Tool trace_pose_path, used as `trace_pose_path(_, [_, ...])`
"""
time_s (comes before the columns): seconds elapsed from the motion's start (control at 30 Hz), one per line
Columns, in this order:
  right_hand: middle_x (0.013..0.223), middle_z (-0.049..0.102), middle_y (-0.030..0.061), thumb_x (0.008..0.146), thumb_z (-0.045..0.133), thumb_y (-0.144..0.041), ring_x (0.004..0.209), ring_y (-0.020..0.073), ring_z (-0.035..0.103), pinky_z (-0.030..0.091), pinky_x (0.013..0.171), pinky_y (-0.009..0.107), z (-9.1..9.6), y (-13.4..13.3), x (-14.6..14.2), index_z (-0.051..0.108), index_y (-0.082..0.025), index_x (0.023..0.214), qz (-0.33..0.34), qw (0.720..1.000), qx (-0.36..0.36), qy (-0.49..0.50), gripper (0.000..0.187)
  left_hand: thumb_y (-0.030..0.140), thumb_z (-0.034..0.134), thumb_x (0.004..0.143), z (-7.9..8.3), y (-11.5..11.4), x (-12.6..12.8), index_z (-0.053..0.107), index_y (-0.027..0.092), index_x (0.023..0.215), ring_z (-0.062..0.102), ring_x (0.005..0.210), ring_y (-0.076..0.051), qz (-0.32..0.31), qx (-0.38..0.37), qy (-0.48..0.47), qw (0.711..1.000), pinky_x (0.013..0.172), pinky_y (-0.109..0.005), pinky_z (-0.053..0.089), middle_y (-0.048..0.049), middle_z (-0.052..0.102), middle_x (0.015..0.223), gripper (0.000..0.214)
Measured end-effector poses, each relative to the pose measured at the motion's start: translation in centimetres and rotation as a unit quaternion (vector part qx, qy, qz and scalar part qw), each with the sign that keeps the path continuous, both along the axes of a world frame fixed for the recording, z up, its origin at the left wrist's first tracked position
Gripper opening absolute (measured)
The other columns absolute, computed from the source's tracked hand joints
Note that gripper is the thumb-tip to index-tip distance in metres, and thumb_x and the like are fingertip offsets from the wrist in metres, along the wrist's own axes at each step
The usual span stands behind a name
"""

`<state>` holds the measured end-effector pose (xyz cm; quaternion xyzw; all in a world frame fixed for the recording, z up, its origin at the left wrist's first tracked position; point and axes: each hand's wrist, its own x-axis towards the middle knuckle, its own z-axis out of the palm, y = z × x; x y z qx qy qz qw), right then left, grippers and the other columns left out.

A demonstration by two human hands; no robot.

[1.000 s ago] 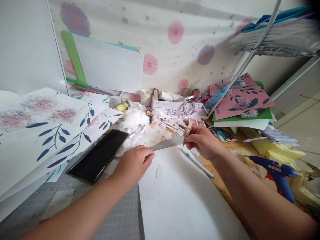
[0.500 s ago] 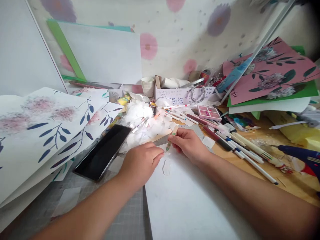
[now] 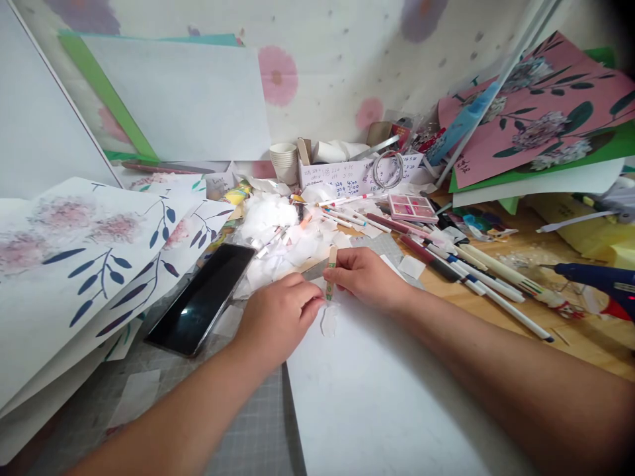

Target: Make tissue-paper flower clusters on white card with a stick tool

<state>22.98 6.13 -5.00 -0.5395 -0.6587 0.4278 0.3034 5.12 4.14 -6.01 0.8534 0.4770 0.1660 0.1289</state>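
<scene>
My right hand (image 3: 366, 276) pinches a small craft knife (image 3: 331, 272) with a pale handle, its tip down at the top edge of a white sheet (image 3: 377, 396). My left hand (image 3: 279, 316) lies next to it with fingers curled, fingertips pressing on a small white paper scrap (image 3: 328, 321) that rests on the sheet. The two hands almost touch. A metal ruler (image 3: 317, 268) lies just behind them.
A black phone (image 3: 203, 299) lies left of my left hand on a grey cutting mat (image 3: 149, 396). Flower-printed sheets (image 3: 74, 264) pile at the left. Pens and markers (image 3: 471, 271), a pink palette (image 3: 413, 207) and a blue glue gun (image 3: 600, 281) lie at the right; paper cups (image 3: 284, 160) stand behind.
My right hand came down and left from above the pens, bringing the knife to the paper scrap by my left hand. The view tilted downward.
</scene>
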Motion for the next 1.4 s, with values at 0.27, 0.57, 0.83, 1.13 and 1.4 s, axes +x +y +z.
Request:
trace_pose_path(0.27, [0.054,0.049,-0.0050,0.075,0.054,-0.031,0.051,0.0087,0.040,0.029,0.049,0.023,0.2,0.1,0.1,0.054,-0.017,0.063,0.033,0.999,-0.002,-0.006,0.019,0.023,0.054,0.085,0.1,-0.1,0.1,0.068,0.023,0.080,0.059,0.075,-0.014,0.009,-0.013,0.000,1.000,0.065,-0.026,0.041,0.0017,0.062,0.083,0.015])
trace_pose_path(0.57, [0.053,0.049,-0.0049,0.073,0.057,-0.029,0.048,0.0088,0.041,0.031,0.048,0.023,1.5,0.3,1.2,0.054,-0.017,0.063,-0.008,0.995,0.030,0.091,0.015,0.027,0.055,0.085,0.0,0.2,0.4,0.066,0.024,0.079,0.059,0.072,-0.015,0.029,-0.029,0.013,0.999,0.063,-0.026,0.040,0.0021,0.062,0.084,0.013])
trace_pose_path(0.83, [0.063,0.061,-0.0009,0.075,0.048,-0.019,0.057,0.0125,0.052,0.035,0.056,0.023,5.6,0.1,11.6,0.061,-0.019,0.069,-0.082,0.950,0.125,-0.275,0.015,0.032,0.047,0.085,-0.3,0.8,-0.3,0.066,0.024,0.081,0.060,0.078,-0.018,0.025,-0.055,-0.026,0.998,0.069,-0.030,0.042,0.0003,0.065,0.086,0.021])
trace_pose_path(1.13, [0.057,0.063,0.0046,0.066,0.066,-0.029,0.051,0.0158,0.051,0.028,0.051,0.027,2.9,1.7,12.4,0.062,-0.019,0.059,-0.031,0.892,0.031,-0.451,0.012,0.033,0.043,0.086,-0.1,0.7,-0.6,0.063,0.024,0.092,0.063,0.076,-0.020,0.036,-0.018,-0.098,0.994,0.067,-0.031,0.046,-0.0012,0.069,0.086,0.022])
trace_pose_path(1.4, [0.060,0.062,0.0019,0.075,0.053,-0.030,0.052,0.0135,0.048,0.030,0.051,0.025,4.7,-0.1,9.1,0.060,-0.020,0.069,-0.108,0.895,0.116,-0.417,0.014,0.025,0.048,0.085,0.4,0.2,-0.5,0.063,0.021,0.093,0.060,0.075,-0.016,0.006,0.003,-0.158,0.987,0.068,-0.029,0.049,-0.0027,0.063,0.089,0.018])
